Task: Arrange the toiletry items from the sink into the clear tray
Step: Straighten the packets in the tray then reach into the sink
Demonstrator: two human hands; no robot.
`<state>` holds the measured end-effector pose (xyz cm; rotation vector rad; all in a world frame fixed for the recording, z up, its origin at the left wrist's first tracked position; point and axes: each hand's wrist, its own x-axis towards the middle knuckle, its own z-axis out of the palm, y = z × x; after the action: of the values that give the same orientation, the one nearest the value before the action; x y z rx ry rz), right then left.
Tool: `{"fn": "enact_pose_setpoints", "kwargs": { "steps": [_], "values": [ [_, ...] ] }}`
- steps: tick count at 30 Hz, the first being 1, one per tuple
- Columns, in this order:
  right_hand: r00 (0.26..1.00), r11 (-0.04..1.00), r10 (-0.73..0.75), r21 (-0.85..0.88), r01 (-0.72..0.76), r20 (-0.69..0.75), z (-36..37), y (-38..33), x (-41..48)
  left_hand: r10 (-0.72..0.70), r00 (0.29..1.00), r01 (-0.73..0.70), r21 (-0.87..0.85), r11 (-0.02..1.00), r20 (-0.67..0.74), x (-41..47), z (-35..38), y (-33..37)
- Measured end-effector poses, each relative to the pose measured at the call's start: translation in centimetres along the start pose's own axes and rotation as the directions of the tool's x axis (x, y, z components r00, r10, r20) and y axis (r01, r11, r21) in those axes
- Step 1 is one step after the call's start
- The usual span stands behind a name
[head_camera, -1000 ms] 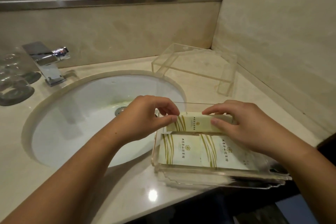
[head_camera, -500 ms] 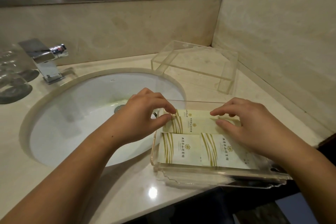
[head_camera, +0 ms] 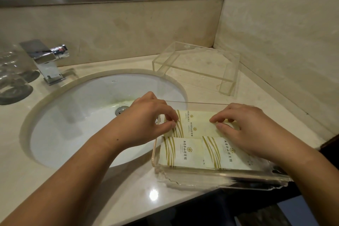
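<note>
Nearly done: sink (head_camera: pixel 82 124) looks bare; front packets (head_camera: pixel 183 150) in clear tray (head_camera: pixel 220 180); left hand (head_camera: pixel 146 121), right hand (head_camera: pixel 244 130) pinch-grip rear packet (head_camera: pixel 196 124).

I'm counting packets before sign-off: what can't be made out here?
Head view only:
Held packet: right end hidden under the right hand.
Front right packet: part covered by the same hand.
Packet print: too small to read.
Glasses: cut off by left edge, blurred.

Glossy clear plastic tray (head_camera: pixel 220 180), matt paper sachets (head_camera: pixel 185 152), polished stone counter (head_camera: pixel 128 189)
</note>
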<state>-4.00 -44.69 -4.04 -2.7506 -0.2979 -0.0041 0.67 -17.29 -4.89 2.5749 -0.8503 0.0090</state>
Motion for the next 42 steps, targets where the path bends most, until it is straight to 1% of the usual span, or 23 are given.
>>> {"fn": "enact_pose_setpoints", "kwargs": {
  "steps": [6,11,17,19,21,25,27,35,42],
  "values": [
    [0.999,1.0,0.018,0.001,-0.018,0.035,0.1,0.0,-0.7,0.013,1.0,-0.014,0.038,0.999,0.027,-0.2,-0.2,0.0],
    [0.999,1.0,0.01,-0.012,-0.009,0.052,0.2,-0.1,-1.2,0.01,0.998,-0.013,0.05,0.999,0.063,-0.3,-0.4,0.1],
    [0.998,0.999,-0.027,-0.017,0.028,0.052,-0.5,-0.5,-2.7,0.021,0.998,-0.024,0.055,0.998,0.06,-0.8,-0.8,0.4],
    [0.995,0.999,-0.05,0.0,0.05,0.085,-1.1,-0.5,-3.5,0.047,0.997,-0.049,0.035,0.998,0.065,-1.3,-1.1,0.9],
    [0.99,0.998,-0.064,0.022,0.062,0.128,-1.5,-0.4,-4.3,0.085,0.991,-0.087,0.017,0.996,0.102,-1.9,-1.5,1.7],
    [0.979,0.996,-0.092,0.02,0.09,0.181,-1.4,-0.3,-4.5,0.149,0.973,-0.163,0.066,0.984,0.178,-2.6,-1.2,3.5],
    [0.98,0.996,-0.091,0.013,0.09,0.178,-1.1,-0.3,-4.4,0.159,0.97,-0.177,0.083,0.981,0.185,-2.5,-0.8,3.8],
    [0.991,0.999,-0.032,-0.028,0.035,0.128,0.1,-0.7,-4.4,0.102,0.979,-0.124,0.118,0.985,0.179,-2.7,-0.1,3.7],
    [0.992,0.999,-0.037,-0.029,0.041,0.121,0.1,-0.7,-4.6,0.107,0.982,-0.127,0.126,0.984,0.154,-3.1,-0.1,3.7]
  ]
}}
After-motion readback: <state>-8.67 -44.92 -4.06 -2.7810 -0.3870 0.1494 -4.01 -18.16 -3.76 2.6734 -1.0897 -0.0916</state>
